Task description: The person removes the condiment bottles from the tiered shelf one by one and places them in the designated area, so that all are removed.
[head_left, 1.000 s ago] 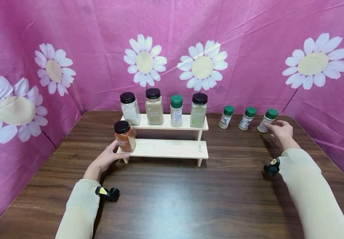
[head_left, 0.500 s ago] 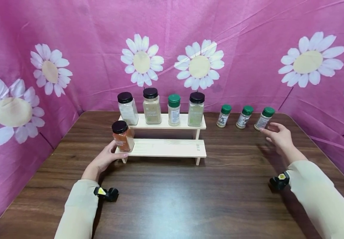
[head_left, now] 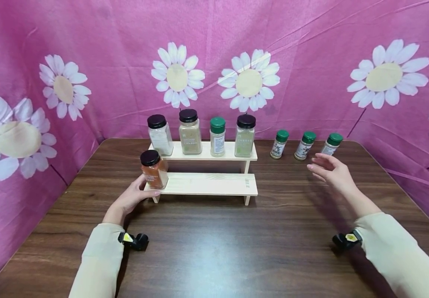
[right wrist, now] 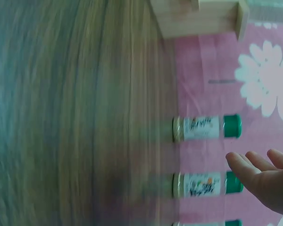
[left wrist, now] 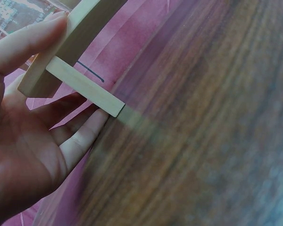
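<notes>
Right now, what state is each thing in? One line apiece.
Orange jar: capped, upright
White jar: capped, upright
Beige jar: capped, upright
Green-capped shelf jar: upright
Pale-green jar: capped, upright
Left table jar: capped, upright
Middle table jar: capped, upright
Right table jar: capped, upright, partly hidden
Lower shelf: bearing orange jar
Upper shelf: bearing four jars
Left hand: gripping lower shelf
Right hand: holding nothing

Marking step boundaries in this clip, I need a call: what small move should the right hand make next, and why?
Probably reach for the leftmost green-capped bottle beside the rack: the right hand holds nothing, that bottle stands nearest the rack, and the lower shelf has bare room right of the orange jar.
</notes>
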Action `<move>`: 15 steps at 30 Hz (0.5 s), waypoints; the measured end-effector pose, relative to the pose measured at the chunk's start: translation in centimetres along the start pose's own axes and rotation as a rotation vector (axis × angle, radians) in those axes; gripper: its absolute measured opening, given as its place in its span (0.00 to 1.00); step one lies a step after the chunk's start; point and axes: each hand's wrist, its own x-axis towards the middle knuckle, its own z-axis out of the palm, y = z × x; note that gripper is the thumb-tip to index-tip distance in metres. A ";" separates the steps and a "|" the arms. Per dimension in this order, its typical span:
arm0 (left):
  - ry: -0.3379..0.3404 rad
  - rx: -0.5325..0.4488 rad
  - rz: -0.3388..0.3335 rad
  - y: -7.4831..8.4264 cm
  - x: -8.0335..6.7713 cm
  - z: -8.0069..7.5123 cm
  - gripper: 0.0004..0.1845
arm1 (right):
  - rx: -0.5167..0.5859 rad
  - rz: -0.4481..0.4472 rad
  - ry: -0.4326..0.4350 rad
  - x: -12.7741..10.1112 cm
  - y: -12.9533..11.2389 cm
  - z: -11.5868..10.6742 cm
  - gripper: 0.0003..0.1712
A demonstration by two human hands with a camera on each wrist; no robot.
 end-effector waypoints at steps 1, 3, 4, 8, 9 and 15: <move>-0.001 0.003 0.001 0.0 0.0 0.0 0.40 | 0.009 -0.011 -0.025 -0.2 -0.3 0.4 0.22; -0.001 0.001 0.003 0.0 0.0 0.0 0.40 | 0.045 -0.025 -0.061 -0.8 -0.9 1.4 0.23; -0.001 0.000 0.005 0.0 0.0 0.0 0.40 | 0.046 -0.036 -0.089 -1.2 -1.6 2.2 0.22; 0.002 -0.008 0.009 0.0 0.0 -0.1 0.40 | 0.008 -0.085 -0.161 -2.7 -3.9 4.8 0.20; 0.003 -0.011 0.008 -0.1 0.0 -0.1 0.40 | 0.000 -0.096 -0.179 -2.9 -4.1 5.3 0.20; -0.002 -0.010 0.012 -0.1 0.0 0.0 0.40 | 0.024 -0.152 -0.252 -3.7 -3.9 6.9 0.20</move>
